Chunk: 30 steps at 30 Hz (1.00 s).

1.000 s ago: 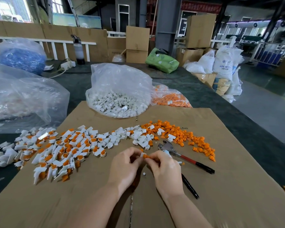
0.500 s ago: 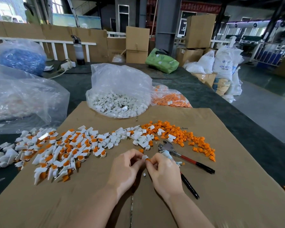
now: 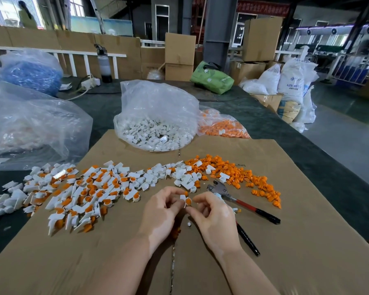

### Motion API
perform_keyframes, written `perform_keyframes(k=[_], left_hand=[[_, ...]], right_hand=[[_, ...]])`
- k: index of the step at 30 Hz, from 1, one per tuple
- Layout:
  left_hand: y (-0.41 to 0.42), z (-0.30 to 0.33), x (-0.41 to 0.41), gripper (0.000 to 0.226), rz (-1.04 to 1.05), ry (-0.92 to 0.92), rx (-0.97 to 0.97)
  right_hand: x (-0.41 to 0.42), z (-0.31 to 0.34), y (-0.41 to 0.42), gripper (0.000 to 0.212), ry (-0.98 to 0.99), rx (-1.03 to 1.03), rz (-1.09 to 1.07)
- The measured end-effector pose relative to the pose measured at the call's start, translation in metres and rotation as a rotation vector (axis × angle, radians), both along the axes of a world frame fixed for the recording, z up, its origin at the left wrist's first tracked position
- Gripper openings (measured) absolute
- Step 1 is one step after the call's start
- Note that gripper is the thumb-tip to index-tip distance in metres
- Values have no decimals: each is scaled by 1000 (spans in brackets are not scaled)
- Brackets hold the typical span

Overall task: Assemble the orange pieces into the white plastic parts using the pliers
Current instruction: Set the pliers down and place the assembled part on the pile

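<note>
1. While both hands meet over the cardboard sheet point(image 3: 285, 241), the left hand point(image 3: 162, 211) pinches a small white plastic part point(image 3: 182, 197) between thumb and curled fingers
2. The right hand point(image 3: 215, 218) pinches an orange piece point(image 3: 188, 201) at its fingertips, touching the white part; how far it sits inside cannot be made out
3. The pliers point(image 3: 239, 201) lie at 3 o'clock from the hands, red-and-black handles splayed; the nearer handle is partly hidden behind the right hand
4. Loose orange pieces point(image 3: 254, 179) scatter from 12 to 2 o'clock, mixed at their left edge with loose white parts point(image 3: 179, 175)
5. At 9 to 10 o'clock spreads a heap of fitted white-and-orange parts point(image 3: 81, 194), running off the cardboard toward the left frame edge
6. At 12 o'clock stands a clear bag of white parts point(image 3: 156, 122); a bag of orange pieces point(image 3: 222, 126) sits just beside it, half hidden behind it
7. A large clear bag point(image 3: 30, 124) at 10 o'clock is cut off by the frame, its contents too hazy to identify
</note>
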State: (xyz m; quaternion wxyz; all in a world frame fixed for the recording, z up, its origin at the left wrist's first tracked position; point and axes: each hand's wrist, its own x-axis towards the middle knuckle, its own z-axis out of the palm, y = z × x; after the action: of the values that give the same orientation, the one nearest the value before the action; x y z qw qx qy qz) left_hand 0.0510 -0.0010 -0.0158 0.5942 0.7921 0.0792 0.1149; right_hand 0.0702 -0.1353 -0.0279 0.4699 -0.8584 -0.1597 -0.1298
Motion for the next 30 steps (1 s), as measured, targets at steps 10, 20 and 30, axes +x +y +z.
perform_keyframes(k=[10,20,30], left_hand=[[1,0,-2,17,-11,-5,13],[2,-1,-2,16,-16,-5,-4],[0,-1,1,8,-11,-30,33]], right_hand=[[-2,5,-1,25,-110,-40,46],[-4,8,0,26,-116,-30,70],[-2,7,0,25,-124,-49,78]])
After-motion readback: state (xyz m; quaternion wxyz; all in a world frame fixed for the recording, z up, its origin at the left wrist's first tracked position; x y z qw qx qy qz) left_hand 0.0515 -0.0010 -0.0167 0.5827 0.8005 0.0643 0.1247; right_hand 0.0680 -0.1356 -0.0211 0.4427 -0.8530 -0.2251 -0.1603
